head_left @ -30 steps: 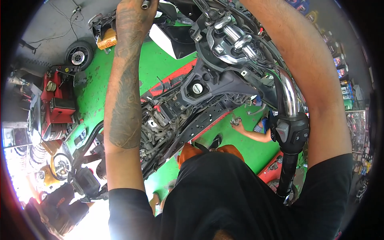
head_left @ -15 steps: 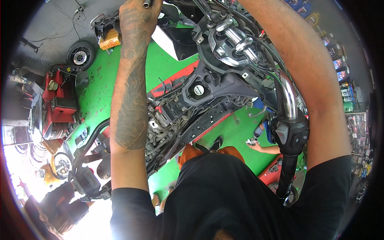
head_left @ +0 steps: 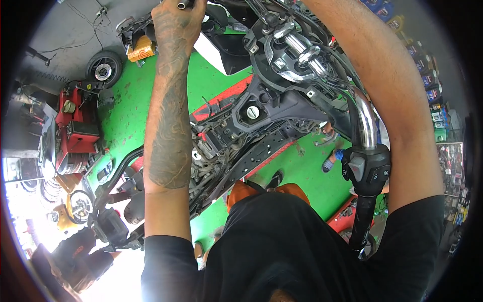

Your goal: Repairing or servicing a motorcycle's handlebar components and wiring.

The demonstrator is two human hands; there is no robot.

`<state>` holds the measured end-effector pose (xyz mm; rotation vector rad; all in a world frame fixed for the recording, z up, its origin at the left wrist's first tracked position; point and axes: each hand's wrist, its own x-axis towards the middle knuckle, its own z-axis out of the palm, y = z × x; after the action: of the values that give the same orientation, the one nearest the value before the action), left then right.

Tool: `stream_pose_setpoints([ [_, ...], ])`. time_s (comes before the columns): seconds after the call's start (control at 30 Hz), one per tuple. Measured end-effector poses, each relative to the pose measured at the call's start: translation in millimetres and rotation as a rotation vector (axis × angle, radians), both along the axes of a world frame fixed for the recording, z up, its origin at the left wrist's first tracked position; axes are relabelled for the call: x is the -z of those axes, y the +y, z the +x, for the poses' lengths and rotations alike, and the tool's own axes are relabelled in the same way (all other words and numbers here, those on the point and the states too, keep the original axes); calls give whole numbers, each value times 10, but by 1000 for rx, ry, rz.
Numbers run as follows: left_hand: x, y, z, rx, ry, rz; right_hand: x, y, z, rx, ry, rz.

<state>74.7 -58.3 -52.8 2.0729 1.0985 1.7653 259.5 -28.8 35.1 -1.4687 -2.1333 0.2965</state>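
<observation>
Left hand [head_left: 177,22] at top edge, fingers curled round a metal tube [head_left: 183,4], just beside a white panel [head_left: 209,53] left of the stripped motorbike [head_left: 274,110], right arm [head_left: 385,60] alongside the handlebar [head_left: 366,121], right hand past the frame so can't tell its fingers, green floor [head_left: 126,105] below.

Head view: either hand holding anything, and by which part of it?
Left hand grips a metal tube-like thing near its open end; the rest is hidden. Right hand is out of frame: cannot tell.
</observation>
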Motion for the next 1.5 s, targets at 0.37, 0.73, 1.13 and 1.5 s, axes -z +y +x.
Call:
stream_pose_setpoints([
  [0.37, 148, 102, -56, -5, -17, 64, 197, 86, 9, -3, 70, 63],
  [0.73, 141, 67, -11, 27, -20, 41, 103, 55, 15, 8, 23, -24],
  [1.13, 143, 42, -73, 80, -81, 18, 91, -6, -48, 10, 71, -73],
  [1.5, 223, 74, -111, 34, 64, -3, 96, -28, -33, 24, 93, -113],
])
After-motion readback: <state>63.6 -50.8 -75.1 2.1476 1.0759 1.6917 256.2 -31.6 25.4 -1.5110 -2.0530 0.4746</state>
